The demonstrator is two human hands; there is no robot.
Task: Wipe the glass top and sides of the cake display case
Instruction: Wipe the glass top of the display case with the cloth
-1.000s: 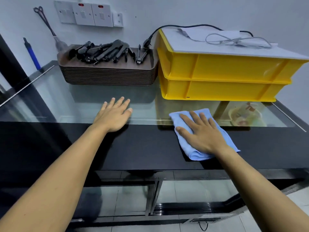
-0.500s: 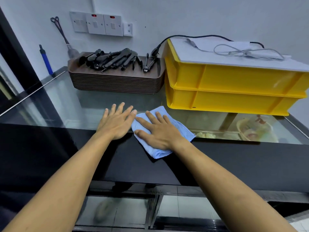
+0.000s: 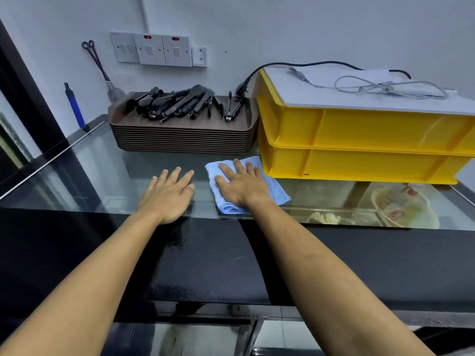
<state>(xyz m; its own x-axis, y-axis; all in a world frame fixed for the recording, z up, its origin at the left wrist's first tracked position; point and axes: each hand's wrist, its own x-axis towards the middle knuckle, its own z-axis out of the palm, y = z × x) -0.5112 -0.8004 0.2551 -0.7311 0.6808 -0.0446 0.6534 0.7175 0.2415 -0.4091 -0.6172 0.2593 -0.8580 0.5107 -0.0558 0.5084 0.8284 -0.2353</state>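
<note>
Pressing flat on blue cloth (image 3: 246, 187) with right hand (image 3: 244, 185), fingers straight and spread, nothing pinched or curled round. Resting left hand (image 3: 168, 195) just beside it, palm down, fingers relaxed and straight, holding nothing, bracing on glass top (image 3: 102, 173).

Cloth lying folded on the glass near the front black edge (image 3: 359, 253), its far corner close to the yellow crates (image 3: 359, 140), thick fold at the near end. Long axis running roughly front-to-back, tilted slightly, far end pointing toward the gap between the stacked brown trays (image 3: 185, 140) and the crates.

Wiping the top, by the look of it; sides not yet reached, judging from hand position.

Doing this well, probably: keeping the whole palm weighted so the cloth travels with the hand rather than bunching; working overlapping passes along the free strip of glass; going right up to tray and crate bases without nudging them; leaning lightly with the bracing hand to avoid fresh prints.
</note>
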